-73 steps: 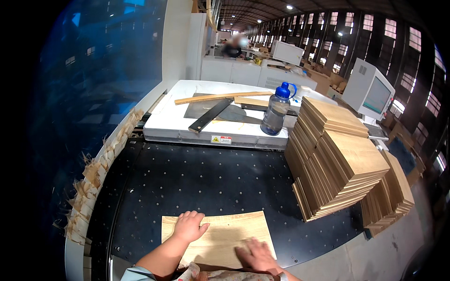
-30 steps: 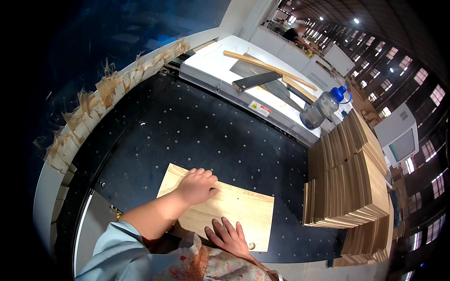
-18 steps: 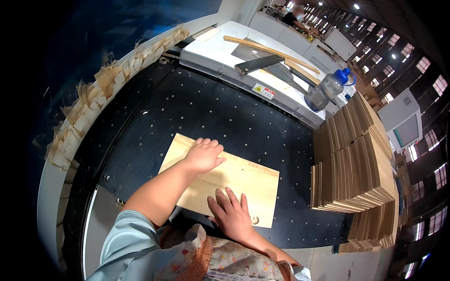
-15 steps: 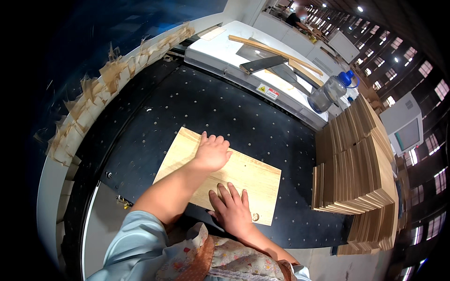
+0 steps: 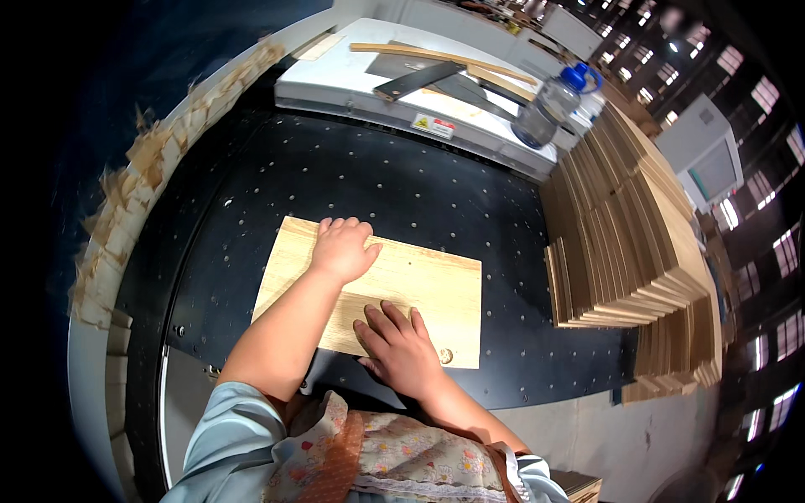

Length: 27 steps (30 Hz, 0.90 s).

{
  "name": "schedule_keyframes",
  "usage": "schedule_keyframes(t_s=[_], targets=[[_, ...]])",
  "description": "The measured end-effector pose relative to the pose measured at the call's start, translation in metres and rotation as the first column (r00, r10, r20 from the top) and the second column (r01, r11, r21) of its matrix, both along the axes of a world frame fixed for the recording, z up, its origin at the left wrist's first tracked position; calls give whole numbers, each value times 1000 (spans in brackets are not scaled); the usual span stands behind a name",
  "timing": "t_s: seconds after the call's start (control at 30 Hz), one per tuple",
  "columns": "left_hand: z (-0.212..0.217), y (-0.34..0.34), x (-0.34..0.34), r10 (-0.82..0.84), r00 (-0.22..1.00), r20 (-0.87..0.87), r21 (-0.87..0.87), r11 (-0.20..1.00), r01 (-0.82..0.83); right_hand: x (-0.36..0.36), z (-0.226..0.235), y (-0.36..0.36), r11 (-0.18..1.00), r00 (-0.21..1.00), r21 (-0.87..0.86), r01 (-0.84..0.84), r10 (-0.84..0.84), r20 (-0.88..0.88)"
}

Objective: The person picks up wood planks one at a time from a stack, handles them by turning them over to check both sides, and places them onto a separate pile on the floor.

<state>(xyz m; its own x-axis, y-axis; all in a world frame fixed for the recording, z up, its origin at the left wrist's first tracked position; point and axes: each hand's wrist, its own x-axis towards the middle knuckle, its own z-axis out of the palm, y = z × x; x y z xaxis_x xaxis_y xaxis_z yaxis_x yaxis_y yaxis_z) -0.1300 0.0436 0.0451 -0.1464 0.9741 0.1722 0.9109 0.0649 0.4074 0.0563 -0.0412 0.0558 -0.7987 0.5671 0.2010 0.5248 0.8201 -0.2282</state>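
Resting the left hand [image 5: 342, 251] palm-down on a pale wooden board [image 5: 428, 285], with fingers uncurled right up at the far edge. Fanning the right hand [image 5: 398, 348] out across the near edge, just left of a round knot-like spot [image 5: 446, 356]. Not seeing that thumb well, so not really telling between pinching the edge and just leaning on it. Holding the board flat on the black dotted table [image 5: 511, 335], close in front of the floral apron [image 5: 419, 448] and apart from the stack of boards [image 5: 620, 243] over to the right. Worrying a bit: probably risking a skewed board by pushing harder with one hand than the other. Maybe inviting a splinter or a pinched fingertip too, by working bare skin so close to those edges. Possibly snagging the apron under the near edge, from leaning in this close. Not loving that stack either: looking pretty ragged down the side, so maybe shedding pieces after a bump from a stray board corner. Also chancing a toppled clear bottle [image 5: 543, 116] from the same knock, what with perching it just beside the stack on the white platform [image 5: 327, 84].
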Motion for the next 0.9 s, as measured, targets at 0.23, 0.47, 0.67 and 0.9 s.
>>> schedule_keyframes(t_s=[0.23, 0.47, 0.67, 0.9], targets=[[-4, -17, -57, -152, 357, 922, 167, 986, -10, 56, -7, 18, 969, 823, -241, -48, -98, -559], [-29, -139, -133, 46, 677, 734, 175, 951, -255, 136, -27, -3, 720, 548, -448, 530, -694, -467], [-12, -183, -72, 84, 971, 223, 183, 975, -127, 116, -39, -17, 844, 755, -198, 499, -536, -378], [17, -179, -60, 82, 996, -26, -80, 993, -84, 120, -43, -19, 858, 712, -164, 487, -499, -493]])
